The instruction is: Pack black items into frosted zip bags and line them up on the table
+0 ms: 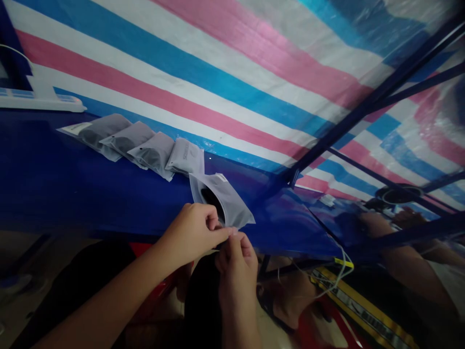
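Observation:
A frosted grey zip bag (236, 199) lies on the blue table with its mouth gaping, and something dark shows inside. At the near end of that mouth, the fingers of my left hand (198, 228) are closed in a pinch on the bag's edge. My right hand (239, 254) meets it there, thumb and fingers curled together on the same corner. The fingertips of both hands touch and partly hide the edge. Just behind, a fuller frosted bag (187, 156) with printed lettering lies flat, beside a row of similar bags (154, 152) holding dark contents.
A white power strip (43, 103) rests at the table's (90, 194) far left. Striped plastic sheeting (181, 97) hangs behind. Dark blue frame bars (327, 133) rise at right. Another person's arm (395, 257) is beyond them. White cables (339, 276) dangle off the right edge.

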Motion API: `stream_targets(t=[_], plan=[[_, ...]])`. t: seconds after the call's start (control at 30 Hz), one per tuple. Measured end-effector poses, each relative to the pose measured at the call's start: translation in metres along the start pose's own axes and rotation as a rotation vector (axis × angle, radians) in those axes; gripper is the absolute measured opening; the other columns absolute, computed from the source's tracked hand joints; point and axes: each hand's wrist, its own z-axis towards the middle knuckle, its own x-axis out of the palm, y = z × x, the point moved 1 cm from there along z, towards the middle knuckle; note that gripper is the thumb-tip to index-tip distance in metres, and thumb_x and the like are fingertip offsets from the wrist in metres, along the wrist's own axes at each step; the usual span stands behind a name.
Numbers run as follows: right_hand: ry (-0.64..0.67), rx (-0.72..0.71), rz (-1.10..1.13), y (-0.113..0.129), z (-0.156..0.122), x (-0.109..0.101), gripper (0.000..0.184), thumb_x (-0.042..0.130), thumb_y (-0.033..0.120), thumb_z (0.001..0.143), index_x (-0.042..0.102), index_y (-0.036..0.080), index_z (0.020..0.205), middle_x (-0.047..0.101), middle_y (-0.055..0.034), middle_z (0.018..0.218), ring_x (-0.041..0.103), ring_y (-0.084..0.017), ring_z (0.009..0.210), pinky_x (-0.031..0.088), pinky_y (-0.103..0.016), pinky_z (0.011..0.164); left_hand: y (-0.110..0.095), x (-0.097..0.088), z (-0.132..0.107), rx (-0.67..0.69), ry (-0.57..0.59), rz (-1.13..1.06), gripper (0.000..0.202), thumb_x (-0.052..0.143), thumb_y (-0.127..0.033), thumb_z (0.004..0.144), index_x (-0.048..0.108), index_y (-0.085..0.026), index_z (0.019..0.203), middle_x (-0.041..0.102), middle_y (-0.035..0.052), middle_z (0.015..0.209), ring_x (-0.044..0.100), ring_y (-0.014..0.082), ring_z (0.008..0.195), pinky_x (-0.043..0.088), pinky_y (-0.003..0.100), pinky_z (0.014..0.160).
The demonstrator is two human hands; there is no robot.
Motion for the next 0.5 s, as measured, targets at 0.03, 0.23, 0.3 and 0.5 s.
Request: stream_targets(t=[0.03,0.23,0.3,0.5], plan=[[-0.014,-0.014,0.005,-0.001,-0.002,0.002,0.046,0.072,0.055,0.082,0.044,0.020,0.070,0.029,0.0111,0.050,0.018,-0.004,0.042,0.016,-0.017,0.040,0.001,0.000,0.000,-0.006,0.001,-0.022,0.042,0.069,-0.044,0.077,0.040,-0.020,0.059,0.055,-0.0017,0.057,0.048,0.0115,0.053,0.031,0.024,0.049],[-0.057,-0.019,0.020,-0.002,-0.007,0.008,0.040,0.070,0.052,0.084,0.047,0.020,0.075,0.033,0.0100,0.056,0.022,-0.005,0.046,0.019,-0.018,0.043,0.009,0.001,-0.002,-0.011,0.084,-0.104,0.033,0.068,-0.038,0.078,0.044,-0.020,0.064,0.063,-0.0001,0.068,0.054,0.0130,0.060,0.039,0.025,0.054],[-0.059,-0.010,0.024,-0.002,-0.007,0.008,0.041,0.071,0.051,0.084,0.046,0.020,0.075,0.032,0.0099,0.056,0.022,-0.005,0.046,0.019,-0.018,0.043,0.012,0.003,-0.002,-0.010,0.092,-0.126,0.031,0.067,-0.036,0.079,0.044,-0.020,0.066,0.064,0.0000,0.069,0.055,0.0133,0.061,0.040,0.025,0.055],[-0.053,-0.061,0.043,-0.004,-0.004,0.006,0.041,0.071,0.049,0.084,0.045,0.020,0.072,0.034,0.0091,0.057,0.027,-0.005,0.048,0.021,-0.017,0.045,0.018,0.015,0.001,0.005,0.023,-0.218,0.029,0.070,-0.029,0.073,0.043,-0.020,0.065,0.061,-0.0011,0.067,0.057,0.0134,0.064,0.042,0.025,0.057]])
